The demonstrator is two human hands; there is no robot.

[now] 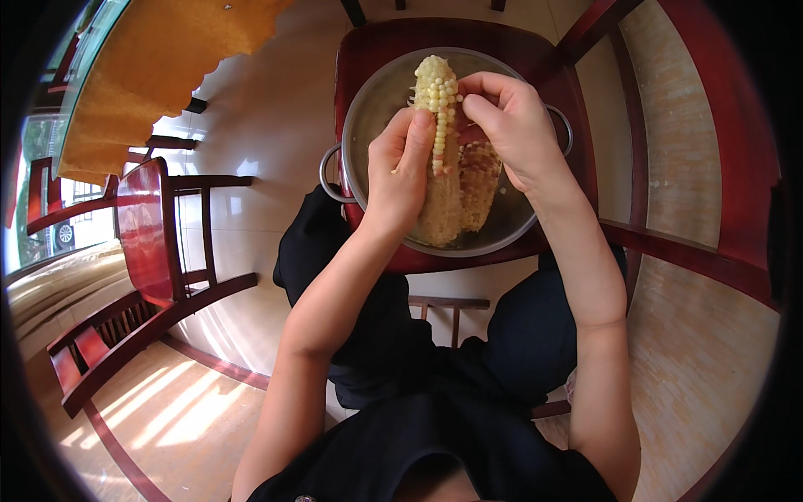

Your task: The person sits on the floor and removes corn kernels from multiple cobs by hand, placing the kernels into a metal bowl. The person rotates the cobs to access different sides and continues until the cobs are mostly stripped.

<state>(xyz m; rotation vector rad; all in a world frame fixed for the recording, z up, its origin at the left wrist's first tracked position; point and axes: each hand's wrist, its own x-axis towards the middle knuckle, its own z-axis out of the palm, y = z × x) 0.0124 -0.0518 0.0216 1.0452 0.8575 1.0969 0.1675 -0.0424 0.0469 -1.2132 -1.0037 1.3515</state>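
My left hand [404, 163] grips a corn cob [436, 88], its thumb lying across the front. Pale yellow kernels cover the cob's upper end, and a narrow row of them runs down below the thumb. Under that row is a bare tan length of cob [442, 216]; whether it belongs to the same cob I cannot tell. My right hand [508, 122] has its thumb and forefinger at the cob's right edge, by a kernel. Behind, in a metal pot [361, 135] with two loop handles, leans a cob with reddish and yellow kernels [480, 188].
The pot stands on a dark red wooden chair seat [439, 31] between my knees. Another red wooden chair [147, 232] is at the left. Above it hangs an orange-brown cloth [157, 69] with a scalloped edge. A red wooden rail [677, 251] crosses at the right.
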